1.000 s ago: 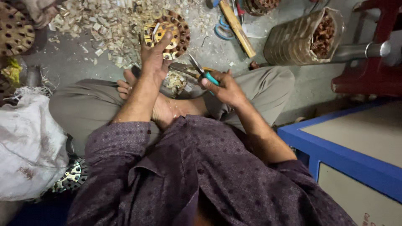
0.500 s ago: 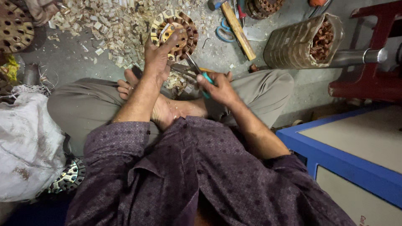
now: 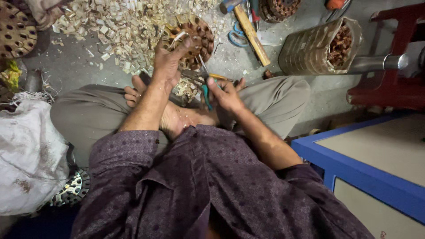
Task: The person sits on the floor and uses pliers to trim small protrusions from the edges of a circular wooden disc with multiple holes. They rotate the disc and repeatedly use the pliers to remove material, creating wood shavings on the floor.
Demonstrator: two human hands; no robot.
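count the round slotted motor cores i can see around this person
5, perhaps more hidden. One under the left hand: round core. One at top left, one at the top edge, one large cylinder on its side, one by the white sack.

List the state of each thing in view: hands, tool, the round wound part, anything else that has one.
Left hand: gripping the round wound part, upright.
Round wound part: held on edge over the lap.
Right hand: closed on pliers.
Pliers: tip at the part.
Hammer: lying flat on the floor.
Scissors: lying on the floor.
Large wound cylinder: on its side.
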